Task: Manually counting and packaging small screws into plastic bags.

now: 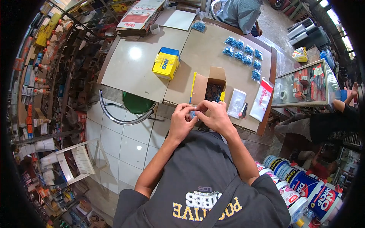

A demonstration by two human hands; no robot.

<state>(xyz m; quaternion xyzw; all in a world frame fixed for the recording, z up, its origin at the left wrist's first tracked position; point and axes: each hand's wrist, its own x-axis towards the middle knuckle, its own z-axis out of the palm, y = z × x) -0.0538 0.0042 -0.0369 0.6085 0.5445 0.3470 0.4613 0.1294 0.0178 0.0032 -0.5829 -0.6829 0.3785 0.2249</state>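
Note:
My left hand and my right hand meet at the near table edge, fingertips pinching a small clear plastic bag with something blue in it. Fingers hide most of this bag. Just beyond them an open cardboard box holds many small dark and blue pieces, too small to identify surely. To the right of the box lies a stack of clear plastic bags. Several filled bags of blue pieces lie in rows at the far right of the table. One larger filled bag sits at the back.
On the table stand a yellow and blue box, a white cup and stacked cartons. A red and white packet lies right. Around it are a green stool, a glass display case, paint buckets and several people.

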